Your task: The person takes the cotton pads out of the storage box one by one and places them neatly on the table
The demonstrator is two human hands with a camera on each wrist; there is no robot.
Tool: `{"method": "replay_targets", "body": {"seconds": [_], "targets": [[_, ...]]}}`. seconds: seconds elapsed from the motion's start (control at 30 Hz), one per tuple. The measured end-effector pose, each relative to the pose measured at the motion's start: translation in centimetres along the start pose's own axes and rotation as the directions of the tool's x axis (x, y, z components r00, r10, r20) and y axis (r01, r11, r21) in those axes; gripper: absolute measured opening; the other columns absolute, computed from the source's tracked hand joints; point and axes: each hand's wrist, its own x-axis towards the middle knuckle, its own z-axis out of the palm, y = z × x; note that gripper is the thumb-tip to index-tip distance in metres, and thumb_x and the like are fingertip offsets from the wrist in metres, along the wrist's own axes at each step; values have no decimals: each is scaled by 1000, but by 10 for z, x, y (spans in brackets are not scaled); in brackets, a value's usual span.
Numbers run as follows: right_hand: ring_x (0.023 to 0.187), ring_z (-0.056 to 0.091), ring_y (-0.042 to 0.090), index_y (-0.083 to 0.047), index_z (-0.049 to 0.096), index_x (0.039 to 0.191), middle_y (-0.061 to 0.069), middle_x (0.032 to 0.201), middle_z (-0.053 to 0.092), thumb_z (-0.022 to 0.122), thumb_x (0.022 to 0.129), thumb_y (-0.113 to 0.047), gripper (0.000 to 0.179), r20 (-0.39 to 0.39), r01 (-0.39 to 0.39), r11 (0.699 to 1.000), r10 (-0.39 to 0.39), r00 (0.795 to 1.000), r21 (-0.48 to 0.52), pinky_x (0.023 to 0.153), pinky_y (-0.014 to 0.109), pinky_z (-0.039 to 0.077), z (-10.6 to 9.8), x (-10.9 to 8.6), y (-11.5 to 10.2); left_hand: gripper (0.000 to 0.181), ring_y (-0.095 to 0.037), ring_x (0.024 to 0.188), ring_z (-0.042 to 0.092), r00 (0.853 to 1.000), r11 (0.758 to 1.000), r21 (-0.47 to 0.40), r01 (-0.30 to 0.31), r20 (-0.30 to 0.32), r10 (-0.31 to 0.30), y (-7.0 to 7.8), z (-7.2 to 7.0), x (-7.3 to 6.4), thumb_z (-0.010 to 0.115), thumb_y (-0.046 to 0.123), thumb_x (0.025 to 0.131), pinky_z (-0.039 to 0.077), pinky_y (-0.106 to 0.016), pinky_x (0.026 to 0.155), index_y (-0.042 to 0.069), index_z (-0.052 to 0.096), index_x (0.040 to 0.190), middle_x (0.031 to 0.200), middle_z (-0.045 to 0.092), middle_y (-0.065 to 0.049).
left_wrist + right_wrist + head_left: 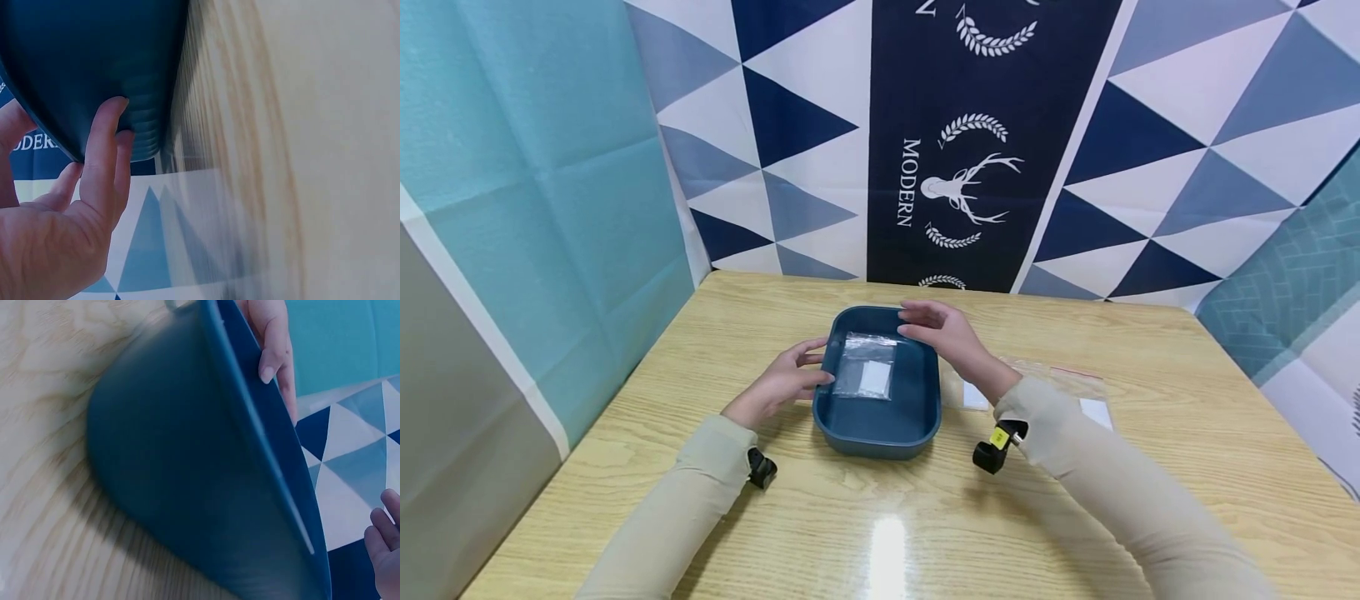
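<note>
A dark blue plastic tub (877, 447) sits on the wooden table, and a clear zip bag (853, 371) with a white card in it lies inside. My left hand (778, 383) grips the tub's left side. In the left wrist view its fingers (105, 134) press the outer wall, and in the right wrist view its thumb (270, 359) reaches over the rim. My right hand (943, 335) hovers over the tub's far right corner, fingers loosely extended and holding nothing. The right wrist view shows its fingertips (386, 528) apart from the rim.
Right of the tub, partly behind the right forearm, lie more clear zip bags (1078, 382) with white cards (975, 397). A patterned cloth (808, 208) hangs behind the table (760, 308), and a teal cloth (572, 167) hangs at its left. Each wrist wears a small black camera (990, 457).
</note>
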Motion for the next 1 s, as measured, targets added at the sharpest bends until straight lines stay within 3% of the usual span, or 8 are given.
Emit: {"method": "replay_targets", "body": {"seconds": [0.23, 0.77, 1.0], "targets": [[112, 52, 23, -9, 55, 128, 14, 123, 57, 67, 87, -19, 44, -24, -9, 1000, 9, 1000, -2, 99, 38, 40, 11, 15, -7, 67, -32, 106, 56, 1000, 1000, -1, 3, 4, -3, 0, -1, 0, 62, -1, 86, 53, -41, 80, 15, 33, 144, 138, 37, -18], [105, 55, 21, -5, 59, 121, 11, 111, 61, 67, 86, -14, 37, -128, -47, 989, 65, 990, 138, 97, 35, 42, 32, 45, -4, 66, -32, 107, 56, 1000, 1000, 21, 14, 1, -14, 1, -2, 1, 61, -1, 87, 53, -40, 80, 15, 33, 145, 138, 38, -18], [105, 55, 23, -5, 57, 124, 12, 112, 60, 66, 87, -14, 39, -124, -67, 996, 73, 990, 51, 94, 36, 44, 37, 55, -1, 66, -33, 109, 55, 1000, 1000, 22, 13, 5, -13, 1, -2, 0, 60, -1, 88, 52, -41, 81, 14, 31, 145, 139, 37, -20]]}}
